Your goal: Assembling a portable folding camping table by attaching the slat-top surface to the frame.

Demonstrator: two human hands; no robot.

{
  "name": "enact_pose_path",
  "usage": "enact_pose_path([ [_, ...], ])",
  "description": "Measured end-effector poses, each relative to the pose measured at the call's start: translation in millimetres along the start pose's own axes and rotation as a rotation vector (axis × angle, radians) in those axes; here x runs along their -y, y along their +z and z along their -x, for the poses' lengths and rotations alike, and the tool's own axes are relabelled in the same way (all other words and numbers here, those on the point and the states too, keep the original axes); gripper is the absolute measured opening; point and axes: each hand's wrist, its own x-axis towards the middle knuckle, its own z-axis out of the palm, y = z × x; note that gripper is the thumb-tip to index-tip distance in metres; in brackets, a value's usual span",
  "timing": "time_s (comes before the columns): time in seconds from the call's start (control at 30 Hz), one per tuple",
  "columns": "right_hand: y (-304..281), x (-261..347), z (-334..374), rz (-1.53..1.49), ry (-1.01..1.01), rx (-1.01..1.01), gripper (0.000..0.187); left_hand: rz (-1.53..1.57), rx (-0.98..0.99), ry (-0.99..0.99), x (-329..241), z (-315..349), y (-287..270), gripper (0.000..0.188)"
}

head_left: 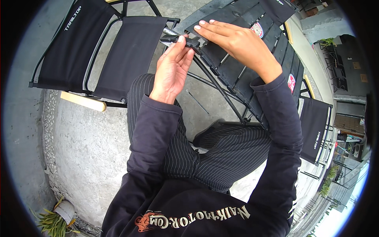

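My left hand [173, 71] is closed, thumb against fingers, on a black clamp-like piece [191, 42] at the near left corner of the slatted black folding table [241, 71]. A grey metal part shows beside that piece, partly covered, so I cannot tell how they join. My right hand [241, 41] lies palm down over the tabletop with its fingers stretched out together toward the same corner. The fingertips rest close to the clamp-like piece, and nothing shows in this hand.
A black folding chair [126, 55] with a pale wooden armrest [83, 101] stands at the left. Another black chair [315, 130] is beyond the table's right end. A thin rod [197, 101] lies on the concrete floor under the table. A potted plant [65, 211] sits at lower left.
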Motion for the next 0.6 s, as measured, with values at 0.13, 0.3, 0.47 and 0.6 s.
enact_pose_path([
  [0.13, -2.3, 5.7, 0.9, 0.066, 0.013, 0.033, 0.053, 0.017, 0.026, -0.02, -2.1, -0.2, 1.7, 0.018],
  [0.3, -3.3, 5.7, 2.3, 0.022, 0.029, 0.052, 0.054, 0.009, 0.032, -0.028, -2.3, -1.5, -0.4, 0.017],
  [0.47, -5.3, 13.7, -0.4, 0.026, 0.034, 0.067, 0.053, 0.016, 0.031, -0.028, -1.6, -1.3, -4.3, 0.018],
  [0.6, -2.9, 11.8, -0.4, 0.033, 0.011, 0.05, 0.05, -0.061, 0.063, -0.055, -0.2, -0.4, -6.3, 0.015],
])
